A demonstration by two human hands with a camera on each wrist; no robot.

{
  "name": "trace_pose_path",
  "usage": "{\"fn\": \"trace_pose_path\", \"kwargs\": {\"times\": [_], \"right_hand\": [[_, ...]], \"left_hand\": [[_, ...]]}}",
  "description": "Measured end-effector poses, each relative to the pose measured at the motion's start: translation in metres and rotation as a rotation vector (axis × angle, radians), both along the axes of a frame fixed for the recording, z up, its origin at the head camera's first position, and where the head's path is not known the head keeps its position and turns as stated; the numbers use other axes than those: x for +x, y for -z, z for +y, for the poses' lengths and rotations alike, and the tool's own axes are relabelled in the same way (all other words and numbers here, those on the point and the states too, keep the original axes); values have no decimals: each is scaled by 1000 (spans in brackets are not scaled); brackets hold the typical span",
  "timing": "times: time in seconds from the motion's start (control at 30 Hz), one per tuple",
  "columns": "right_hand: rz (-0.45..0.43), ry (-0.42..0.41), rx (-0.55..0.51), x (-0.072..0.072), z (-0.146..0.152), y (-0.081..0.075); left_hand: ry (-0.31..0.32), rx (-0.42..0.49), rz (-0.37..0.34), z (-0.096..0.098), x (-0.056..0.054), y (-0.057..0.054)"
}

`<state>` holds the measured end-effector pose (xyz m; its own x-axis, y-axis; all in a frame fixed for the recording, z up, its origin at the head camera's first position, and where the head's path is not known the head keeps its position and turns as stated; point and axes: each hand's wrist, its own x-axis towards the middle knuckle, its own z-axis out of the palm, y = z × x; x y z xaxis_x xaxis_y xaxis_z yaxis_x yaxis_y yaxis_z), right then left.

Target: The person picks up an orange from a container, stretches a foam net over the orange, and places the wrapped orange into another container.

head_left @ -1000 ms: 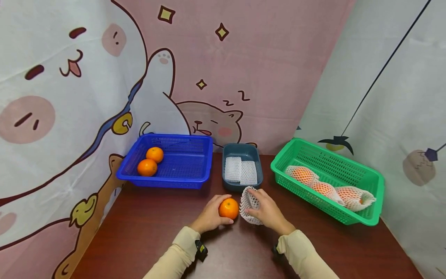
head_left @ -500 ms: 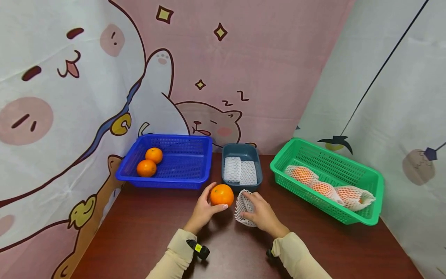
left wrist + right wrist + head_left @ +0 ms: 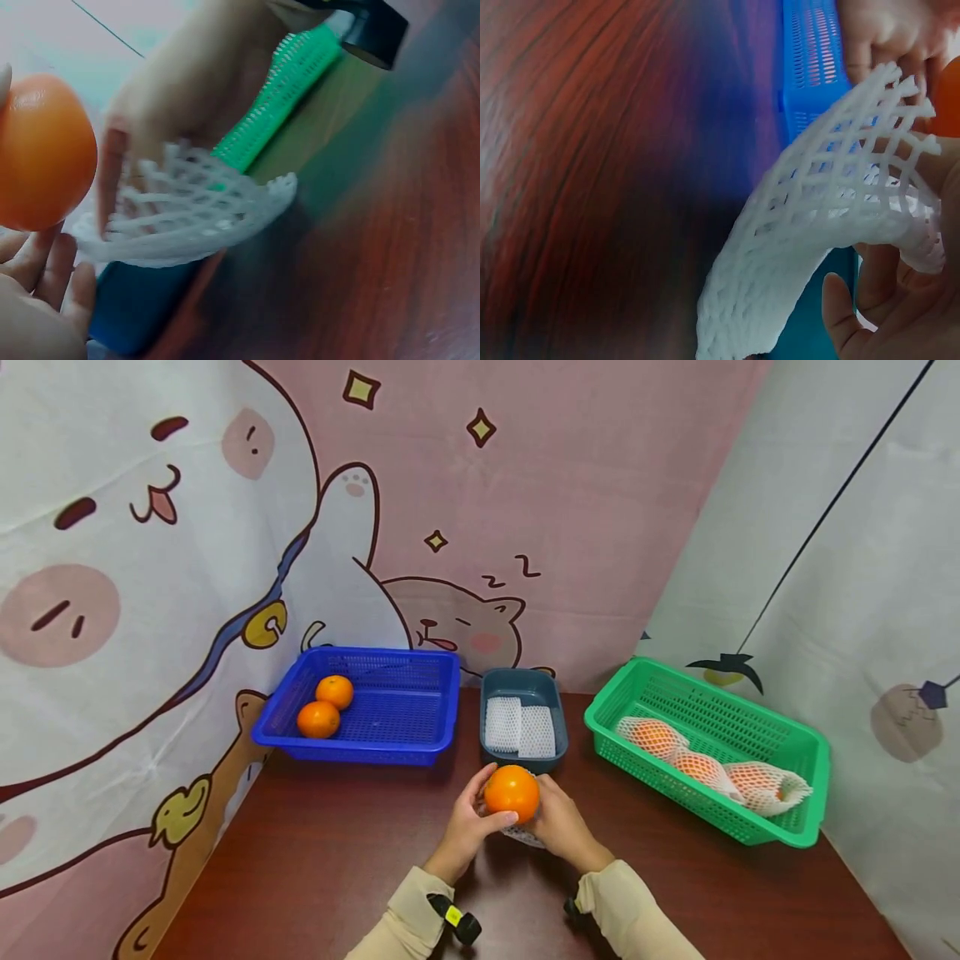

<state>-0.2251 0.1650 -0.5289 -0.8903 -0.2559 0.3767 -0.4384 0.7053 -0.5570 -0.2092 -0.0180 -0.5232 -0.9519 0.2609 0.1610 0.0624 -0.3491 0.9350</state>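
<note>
An orange [image 3: 512, 793] is gripped between the thumb and fingers of my left hand [image 3: 467, 828], above the table. My right hand [image 3: 567, 827] holds a white foam net sleeve [image 3: 795, 232] by its mouth, which is spread open. In the head view the orange covers most of the foam net sleeve. From the left wrist, the orange [image 3: 45, 154] appears just beside the mouth of the foam net sleeve [image 3: 187, 217], and a gap shows between them in part. Fingers of my right hand [image 3: 187, 90] reach inside the mesh.
A blue basket [image 3: 375, 747] with two oranges [image 3: 318, 719] stands back left. Behind my hands is a dark teal bin [image 3: 558, 693] holding two flat foam net sleeves [image 3: 502, 724]. At right, a green basket [image 3: 675, 789] holds several netted oranges [image 3: 699, 768].
My left hand has lifted the orange off the table and carried it right to the foam net sleeve. My right hand has moved slightly left, keeping hold of the sleeve.
</note>
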Motion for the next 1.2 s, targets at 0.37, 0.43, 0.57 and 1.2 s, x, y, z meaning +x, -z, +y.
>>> {"fn": "trace_pose_path", "kwargs": {"times": [0.37,0.43,0.57,1.2], "right_hand": [[38,-68,-115,0,0,-6],[42,-97,-148,1,0,-7],[57,-145,-208,3,2,-8],[162,57,-339,18,-16,-12]], "left_hand": [[-213,-260,96,1,-1,15],[-178,-236,80,-1,-2,16],[-54,-102,8,-5,-3,18],[-271,-548,159,-2,-7,28]]}}
